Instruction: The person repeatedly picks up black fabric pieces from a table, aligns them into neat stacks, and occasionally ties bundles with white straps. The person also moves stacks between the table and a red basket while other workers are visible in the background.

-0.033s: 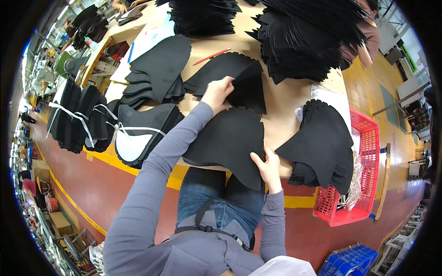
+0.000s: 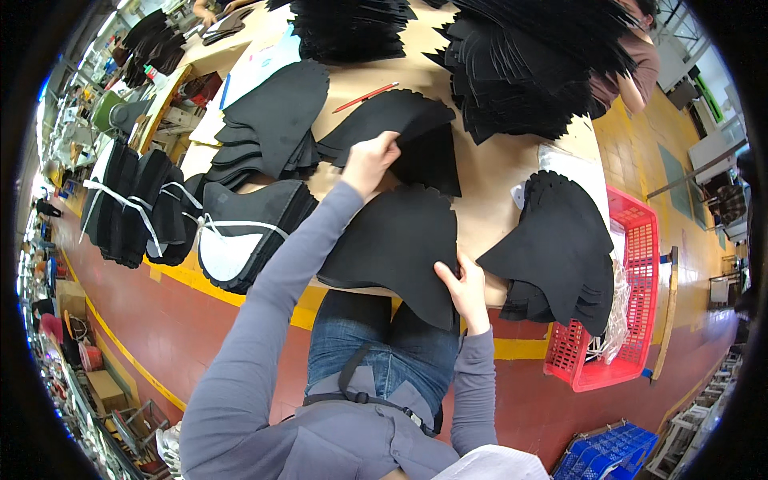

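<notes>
A stack of black curved cut pieces (image 2: 392, 240), flat and notched along the far edge, lies in front of me and overhangs the table's near edge. My right hand (image 2: 466, 292) grips its right edge, thumb on top and the other fingers partly hidden. Just beyond lies another group of black cut pieces (image 2: 400, 116). Over it, my left hand (image 2: 372, 162) is closed in a pinch on the top black piece, whose right part bends over; the fingertips are partly hidden. To the right, a fanned stack of similar black pieces (image 2: 552, 232) hangs over the edge.
More black pieces (image 2: 276, 112) lie at left, near bundles tied with white strips (image 2: 240, 228). Tall black stacks (image 2: 512, 72) stand at the back. A red pencil (image 2: 366, 97) lies on the table (image 2: 488, 188). A red basket (image 2: 640, 288) is at right; beyond, a person's arm (image 2: 634, 92) shows.
My left hand has shifted very slightly left, and the bent black piece under it lies a little differently. My right hand stays where it was.
</notes>
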### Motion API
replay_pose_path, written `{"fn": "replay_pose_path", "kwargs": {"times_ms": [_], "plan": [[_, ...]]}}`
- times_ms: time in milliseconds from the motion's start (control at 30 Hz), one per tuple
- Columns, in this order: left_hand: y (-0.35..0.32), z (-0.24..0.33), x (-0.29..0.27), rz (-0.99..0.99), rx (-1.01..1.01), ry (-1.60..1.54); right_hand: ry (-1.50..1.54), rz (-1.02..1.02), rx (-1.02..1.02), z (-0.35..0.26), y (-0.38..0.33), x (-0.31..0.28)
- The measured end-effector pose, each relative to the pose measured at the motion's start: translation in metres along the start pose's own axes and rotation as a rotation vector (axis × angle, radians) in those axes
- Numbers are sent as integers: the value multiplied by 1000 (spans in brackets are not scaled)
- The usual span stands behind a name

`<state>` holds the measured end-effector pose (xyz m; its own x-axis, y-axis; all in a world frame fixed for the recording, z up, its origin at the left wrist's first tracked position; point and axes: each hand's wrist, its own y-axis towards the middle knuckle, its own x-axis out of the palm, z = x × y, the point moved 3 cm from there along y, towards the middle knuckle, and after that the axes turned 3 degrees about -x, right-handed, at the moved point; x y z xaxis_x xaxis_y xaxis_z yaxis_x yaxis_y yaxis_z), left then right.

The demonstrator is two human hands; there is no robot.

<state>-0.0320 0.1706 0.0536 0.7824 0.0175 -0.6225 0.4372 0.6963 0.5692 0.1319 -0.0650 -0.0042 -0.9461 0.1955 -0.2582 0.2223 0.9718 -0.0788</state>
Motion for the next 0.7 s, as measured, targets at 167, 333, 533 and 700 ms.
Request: {"fn": "replay_pose_path", "kwargs": {"times_ms": [167,333,533,700], "plan": [[-87,80,-55,-118,253,144,196,65,104,15,7,-4],[-160,111,-54,-559,370,95,221,90,29,13,12,-7],[-128,54,-58,-148,-301,-57,135,-75,167,-14,11,0],[-131,28,-42,-417,-598,-216,147,234,-61,-51,5,23]]}}
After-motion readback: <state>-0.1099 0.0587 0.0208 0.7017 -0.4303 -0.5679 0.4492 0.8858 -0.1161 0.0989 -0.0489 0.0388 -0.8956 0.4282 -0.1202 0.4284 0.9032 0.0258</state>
